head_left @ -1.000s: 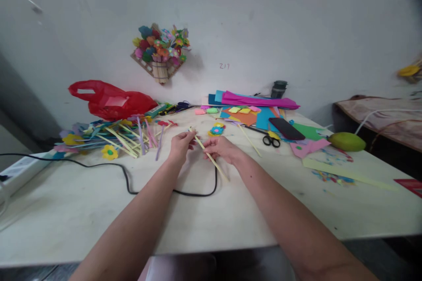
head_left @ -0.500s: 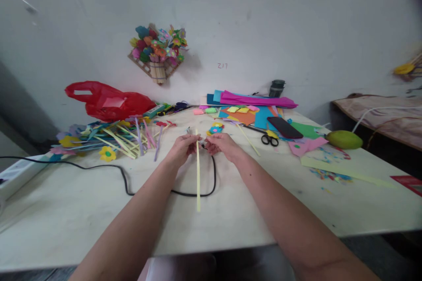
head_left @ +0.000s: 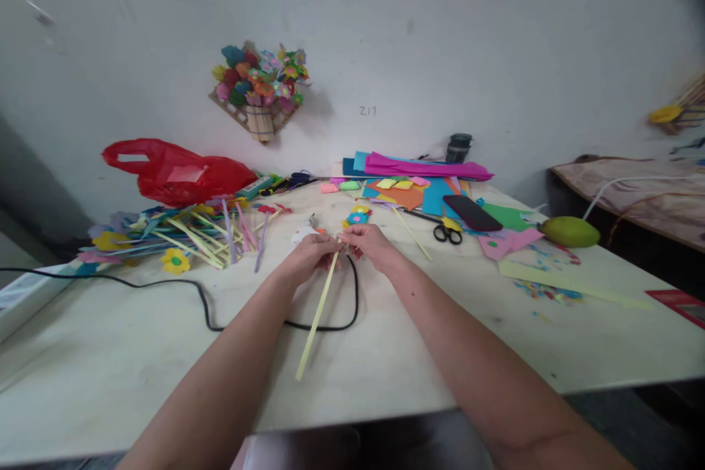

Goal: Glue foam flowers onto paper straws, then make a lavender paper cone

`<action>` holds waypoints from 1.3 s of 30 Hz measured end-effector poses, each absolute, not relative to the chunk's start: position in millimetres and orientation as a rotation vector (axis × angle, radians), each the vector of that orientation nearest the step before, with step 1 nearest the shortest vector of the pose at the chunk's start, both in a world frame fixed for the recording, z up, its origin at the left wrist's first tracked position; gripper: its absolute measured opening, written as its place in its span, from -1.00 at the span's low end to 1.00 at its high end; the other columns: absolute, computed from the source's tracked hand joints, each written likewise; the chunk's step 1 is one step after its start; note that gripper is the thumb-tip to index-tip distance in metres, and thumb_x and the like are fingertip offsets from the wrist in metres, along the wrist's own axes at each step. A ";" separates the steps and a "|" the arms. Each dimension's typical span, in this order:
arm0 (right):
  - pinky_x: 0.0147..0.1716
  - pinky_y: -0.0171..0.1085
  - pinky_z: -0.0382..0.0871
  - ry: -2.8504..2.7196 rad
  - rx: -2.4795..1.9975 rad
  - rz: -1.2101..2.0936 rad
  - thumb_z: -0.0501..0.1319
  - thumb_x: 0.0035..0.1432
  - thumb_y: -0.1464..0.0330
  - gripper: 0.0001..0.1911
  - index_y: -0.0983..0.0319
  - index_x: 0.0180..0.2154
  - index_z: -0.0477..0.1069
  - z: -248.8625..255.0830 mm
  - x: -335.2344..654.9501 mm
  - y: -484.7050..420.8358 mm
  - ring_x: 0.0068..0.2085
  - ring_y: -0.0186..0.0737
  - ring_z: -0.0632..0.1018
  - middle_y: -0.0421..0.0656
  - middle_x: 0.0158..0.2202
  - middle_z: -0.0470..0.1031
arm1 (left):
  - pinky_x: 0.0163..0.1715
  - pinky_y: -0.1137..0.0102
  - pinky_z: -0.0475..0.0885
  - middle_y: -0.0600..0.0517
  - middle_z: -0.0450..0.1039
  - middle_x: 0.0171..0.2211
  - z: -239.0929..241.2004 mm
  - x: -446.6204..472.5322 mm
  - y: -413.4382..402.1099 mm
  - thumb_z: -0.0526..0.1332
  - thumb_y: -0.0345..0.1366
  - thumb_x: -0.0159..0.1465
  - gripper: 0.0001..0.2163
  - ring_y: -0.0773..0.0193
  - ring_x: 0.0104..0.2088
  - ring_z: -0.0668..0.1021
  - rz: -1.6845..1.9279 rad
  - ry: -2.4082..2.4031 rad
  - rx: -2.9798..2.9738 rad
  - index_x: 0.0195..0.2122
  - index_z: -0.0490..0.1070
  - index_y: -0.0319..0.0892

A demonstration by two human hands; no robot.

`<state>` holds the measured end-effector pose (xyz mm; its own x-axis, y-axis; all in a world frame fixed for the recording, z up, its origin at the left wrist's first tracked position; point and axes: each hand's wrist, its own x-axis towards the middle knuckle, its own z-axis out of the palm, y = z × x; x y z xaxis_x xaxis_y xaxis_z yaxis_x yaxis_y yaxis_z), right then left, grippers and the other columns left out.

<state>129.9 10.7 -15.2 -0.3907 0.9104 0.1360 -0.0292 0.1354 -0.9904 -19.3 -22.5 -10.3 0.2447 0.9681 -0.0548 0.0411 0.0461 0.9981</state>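
Observation:
My left hand [head_left: 309, 257] and my right hand [head_left: 373, 244] meet over the middle of the table. Their fingertips pinch the upper end of a pale yellow paper strip [head_left: 317, 319], whose long free part slants down toward the near left. Just behind my left hand lies a white tool [head_left: 300, 236], partly covered, that looks like a glue gun. A black cord [head_left: 357, 294] loops under my wrists. Beyond my fingers sit a blue and a yellow paper flower [head_left: 359, 217]. What exactly the fingertips cover at the strip's end is hidden.
Paper flowers and strips [head_left: 203, 231] pile up at the left, before a red plastic bag [head_left: 187, 175]. To the right lie black-handled scissors [head_left: 447, 235], a phone [head_left: 472, 213], coloured sheets [head_left: 427, 167], a green fruit [head_left: 570, 231] and paper scraps [head_left: 551, 292].
The strip has swung from nearly upright to a slant, its lower end now nearer and farther left. Its top has dropped between my fingertips, which are closer together. More of the white tool shows.

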 end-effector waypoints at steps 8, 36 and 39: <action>-0.69 -0.44 0.15 -1.529 -0.907 1.376 0.28 -0.18 0.27 -0.81 0.27 -0.53 0.42 -16.6 131.5 11.7 -0.62 -0.45 0.29 -0.26 -0.64 0.35 | -0.72 0.48 0.08 0.01 0.37 -0.72 -9.3 -19.4 -24.1 0.25 -0.22 0.00 -0.81 0.42 -0.74 0.31 0.965 1.070 1.345 -0.59 0.39 -0.27; -0.31 -0.33 0.33 -1.772 -0.728 0.670 0.22 -0.03 0.45 -0.90 0.19 -0.54 0.45 -18.3 129.7 16.2 -0.19 -0.27 0.42 -0.13 -0.28 0.38 | -0.74 0.53 0.13 -0.04 0.39 -0.66 -4.8 -19.0 -24.2 0.09 -0.23 0.09 -0.76 0.43 -0.72 0.33 0.988 0.949 1.002 -0.50 0.45 -0.30; -0.36 -0.35 0.35 -1.694 -0.737 0.782 0.21 -0.02 0.42 -0.92 0.20 -0.51 0.46 -15.8 129.2 13.0 -0.21 -0.28 0.42 -0.13 -0.25 0.37 | -0.77 0.56 0.05 -0.01 0.37 -0.66 -2.5 -19.0 -26.5 0.15 -0.27 0.08 -0.82 0.46 -0.71 0.30 0.995 0.909 0.931 -0.48 0.45 -0.29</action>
